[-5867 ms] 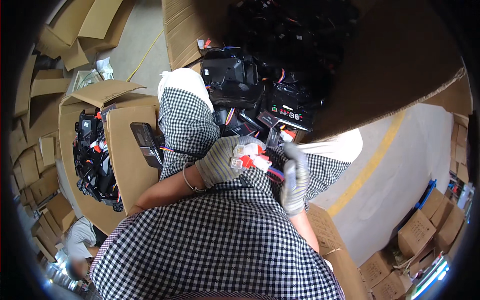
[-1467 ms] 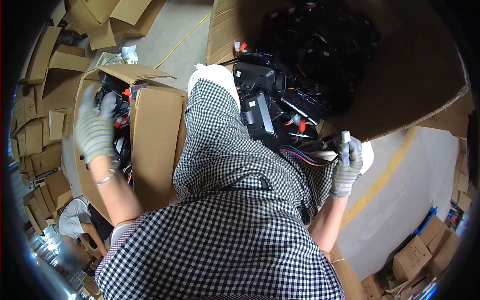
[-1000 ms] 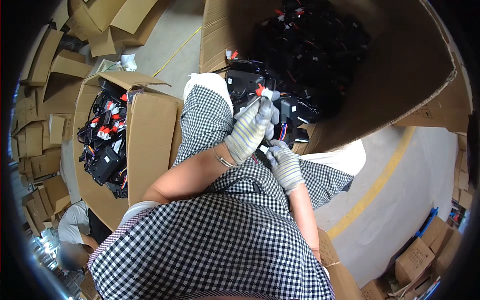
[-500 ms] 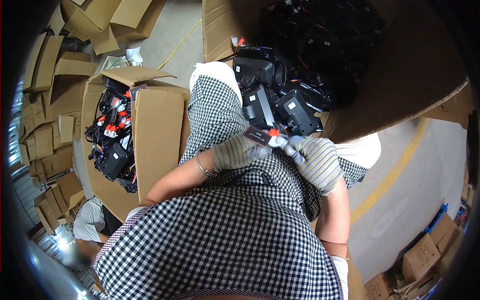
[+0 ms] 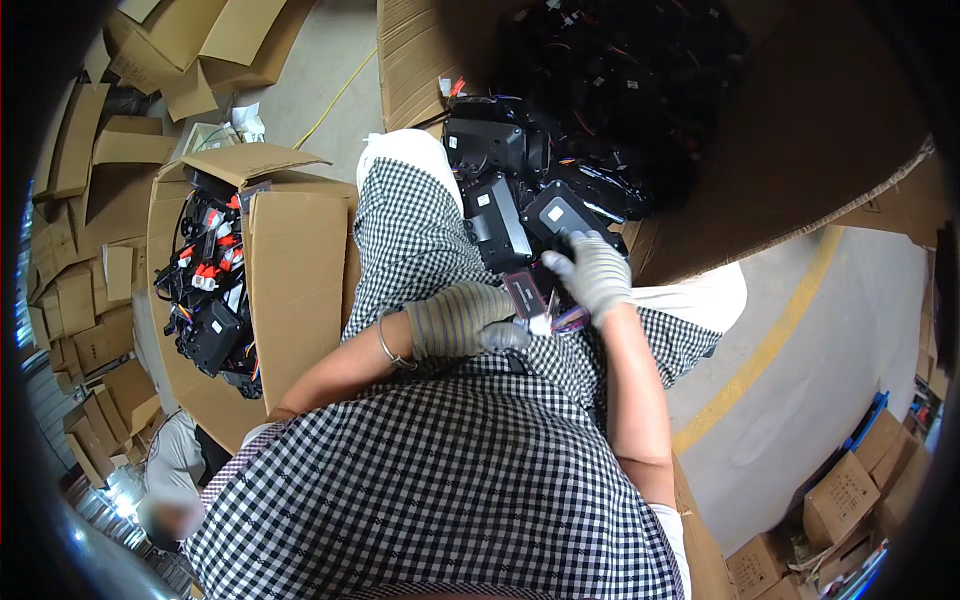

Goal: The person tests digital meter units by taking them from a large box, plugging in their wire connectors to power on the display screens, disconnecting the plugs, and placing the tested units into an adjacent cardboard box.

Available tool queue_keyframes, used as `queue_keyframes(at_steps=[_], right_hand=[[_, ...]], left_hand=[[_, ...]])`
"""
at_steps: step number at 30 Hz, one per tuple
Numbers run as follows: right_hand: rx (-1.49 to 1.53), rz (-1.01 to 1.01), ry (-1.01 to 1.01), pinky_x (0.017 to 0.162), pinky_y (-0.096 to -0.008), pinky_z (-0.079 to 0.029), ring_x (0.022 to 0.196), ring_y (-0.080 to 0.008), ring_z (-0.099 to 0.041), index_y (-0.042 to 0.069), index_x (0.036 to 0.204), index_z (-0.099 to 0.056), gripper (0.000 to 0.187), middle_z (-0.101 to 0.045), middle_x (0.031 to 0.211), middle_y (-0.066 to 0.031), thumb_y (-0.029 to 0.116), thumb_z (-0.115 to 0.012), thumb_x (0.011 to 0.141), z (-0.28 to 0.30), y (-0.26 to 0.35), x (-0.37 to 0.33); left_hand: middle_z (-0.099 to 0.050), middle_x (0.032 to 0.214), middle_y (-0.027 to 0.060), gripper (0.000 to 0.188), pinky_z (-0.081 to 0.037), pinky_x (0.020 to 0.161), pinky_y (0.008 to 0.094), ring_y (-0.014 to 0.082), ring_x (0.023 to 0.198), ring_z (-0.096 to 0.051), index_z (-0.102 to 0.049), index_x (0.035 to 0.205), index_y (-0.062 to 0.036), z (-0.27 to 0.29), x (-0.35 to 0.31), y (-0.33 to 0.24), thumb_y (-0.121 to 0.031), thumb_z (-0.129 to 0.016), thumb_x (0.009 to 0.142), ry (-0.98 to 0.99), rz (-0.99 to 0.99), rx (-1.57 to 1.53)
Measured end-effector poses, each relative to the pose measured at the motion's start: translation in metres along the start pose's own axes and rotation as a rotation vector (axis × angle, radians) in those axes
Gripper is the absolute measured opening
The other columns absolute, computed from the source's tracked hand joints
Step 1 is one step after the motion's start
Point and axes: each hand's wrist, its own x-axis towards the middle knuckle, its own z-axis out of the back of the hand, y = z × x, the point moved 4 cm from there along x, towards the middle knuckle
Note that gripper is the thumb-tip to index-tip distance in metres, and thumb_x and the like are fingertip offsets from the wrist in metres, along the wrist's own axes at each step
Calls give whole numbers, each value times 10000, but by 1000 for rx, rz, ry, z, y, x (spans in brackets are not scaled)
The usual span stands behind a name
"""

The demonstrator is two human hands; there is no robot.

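Observation:
My left hand [image 5: 462,320], in a striped grey work glove, is closed over my lap. It grips a small dark rectangular module [image 5: 524,294] with a white plug [image 5: 540,325] and purple wires [image 5: 571,319] beside it. My right hand [image 5: 602,275], gloved alike, is raised with thumb and fingers apart. Its fingertips overlap the lower edge of a black flat housing [image 5: 562,214]; whether they touch it I cannot tell. Left of that lies another black housing [image 5: 497,222] with a silvery edge.
A large carton [image 5: 405,70] ahead contains many black units and wires. At left stands a smaller carton [image 5: 300,285] with black parts and red-and-white plugs. Empty cartons [image 5: 120,190] are piled farther left. A person [image 5: 175,465] is at lower left. Yellow floor line [image 5: 765,350] runs right.
My right hand has left the red-and-white plug area and moved up towards the black housing. The module has turned more upright in my left hand, and purple wires now show.

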Motion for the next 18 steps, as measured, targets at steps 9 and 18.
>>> queue_keyframes(at_steps=[9, 18], right_hand=[[466, -34, -455, 677, -371, -528, 774, -265, -647, 3, 965, -564, 187, -623, 892, -170, 144, -578, 843, -25, -53, 13], [2079, -78, -120, 789, -297, -527, 901, -186, -618, 43, 1132, -541, 298, -617, 1009, -56, 122, -628, 858, -41, -38, 2]], left_hand=[[-643, 1013, 112, 340, -505, 777, 323, 257, 885, -628, -642, 1099, -116, -7, -9, -34, -247, -610, 786, -53, -391, 256], [-571, 892, 137, 277, -481, 644, 372, 270, 759, -581, -635, 965, -50, -19, -15, -31, -233, -582, 764, -131, -450, 229]])
